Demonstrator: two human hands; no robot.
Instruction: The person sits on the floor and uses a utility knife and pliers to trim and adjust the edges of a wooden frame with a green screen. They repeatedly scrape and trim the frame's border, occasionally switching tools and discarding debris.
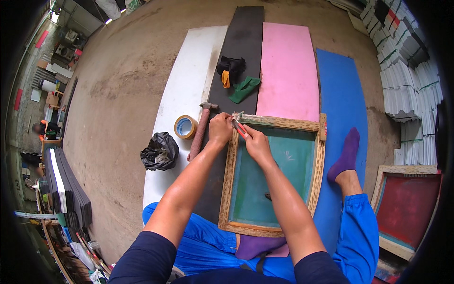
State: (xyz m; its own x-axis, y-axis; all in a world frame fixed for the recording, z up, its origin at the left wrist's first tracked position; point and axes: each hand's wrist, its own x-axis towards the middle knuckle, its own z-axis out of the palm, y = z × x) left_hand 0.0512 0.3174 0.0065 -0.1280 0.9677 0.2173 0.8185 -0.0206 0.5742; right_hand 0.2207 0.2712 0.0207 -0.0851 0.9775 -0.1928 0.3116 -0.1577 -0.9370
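A wooden-framed screen with green mesh lies between my legs. At its far left corner, my right hand grips a red utility knife, its tip against the wood. My left hand is closed at that same corner, close to the blade; what its fingers hold is hidden. Just left of the frame lies a hammer with a wrapped, reddish handle, partly behind my left wrist. A small dark thing on the mesh is mostly covered by my right forearm.
Left of the hammer are a tape roll and a black plastic bag. Black, yellow and green cloths lie farther off. White, black, pink and blue mats cover the floor. A red screen frame stands right; bundled stacks rise behind.
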